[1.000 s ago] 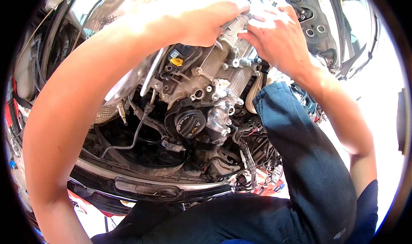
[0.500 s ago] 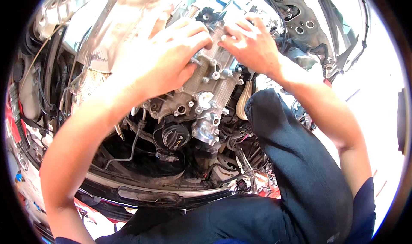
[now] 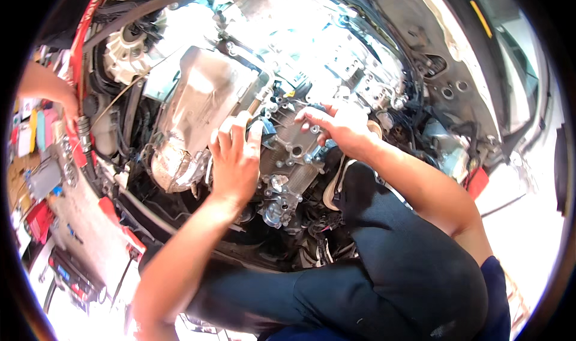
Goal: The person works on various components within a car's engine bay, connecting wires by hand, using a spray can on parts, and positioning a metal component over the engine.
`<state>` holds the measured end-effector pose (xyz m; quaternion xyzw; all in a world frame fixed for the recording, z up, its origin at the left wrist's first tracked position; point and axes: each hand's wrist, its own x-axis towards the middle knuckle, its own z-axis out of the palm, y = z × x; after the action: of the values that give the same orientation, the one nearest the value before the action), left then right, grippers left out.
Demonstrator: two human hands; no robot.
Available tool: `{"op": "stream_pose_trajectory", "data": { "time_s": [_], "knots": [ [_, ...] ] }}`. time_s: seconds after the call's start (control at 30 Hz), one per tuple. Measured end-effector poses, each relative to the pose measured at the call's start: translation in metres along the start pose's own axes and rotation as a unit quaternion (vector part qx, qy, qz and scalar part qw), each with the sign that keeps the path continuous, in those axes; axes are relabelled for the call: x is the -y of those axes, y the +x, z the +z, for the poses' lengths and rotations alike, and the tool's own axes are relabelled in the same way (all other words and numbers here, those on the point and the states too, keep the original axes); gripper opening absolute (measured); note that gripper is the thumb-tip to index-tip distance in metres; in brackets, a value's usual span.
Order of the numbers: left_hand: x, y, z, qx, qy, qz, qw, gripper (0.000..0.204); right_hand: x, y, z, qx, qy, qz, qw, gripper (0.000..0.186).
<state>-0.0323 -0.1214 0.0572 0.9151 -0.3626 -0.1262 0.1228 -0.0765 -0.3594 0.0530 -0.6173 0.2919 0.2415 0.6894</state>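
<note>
Both hands are over a silver engine valve cover (image 3: 303, 176) studded with bolts. My left hand (image 3: 235, 161) is at its left edge, fingers stretched forward and slightly apart, nearest to a small dark blue part (image 3: 267, 126). Whether the fingertips touch that part is unclear. Across the cover, my right hand (image 3: 346, 128) comes in from the right, with thumb and fingers curled together over the bolts. Anything pinched in those fingers is too small to make out. A metal heat shield (image 3: 210, 80) stands left of my left hand.
Cables and hoses crowd the engine bay around the cover. My bent knee (image 3: 366, 191) is close to the cover's right side. Another person's arm (image 3: 51, 89) reaches in at the far left. Tools and a dark case (image 3: 72, 272) lie on the floor there.
The view has shifted, bringing the floor at left and another person's arm into sight. My left hand has straightened its fingers and turned upright; my right hand stays over the cover.
</note>
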Motion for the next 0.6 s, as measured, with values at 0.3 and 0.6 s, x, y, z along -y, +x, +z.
{"op": "stream_pose_trajectory", "data": {
  "time_s": [0.3,0.6],
  "knots": [
    [-0.046,0.026,-0.026,-0.007,0.021,-0.138,0.990,0.041,0.006,0.020,0.008,0.117,-0.315,-0.280,0.900,0.041],
    [-0.055,0.025,-0.026,0.035,0.013,-0.098,0.994,0.025,-0.020,0.006,-0.011,0.122,-0.202,-0.292,0.927,0.029]
  ]
}}
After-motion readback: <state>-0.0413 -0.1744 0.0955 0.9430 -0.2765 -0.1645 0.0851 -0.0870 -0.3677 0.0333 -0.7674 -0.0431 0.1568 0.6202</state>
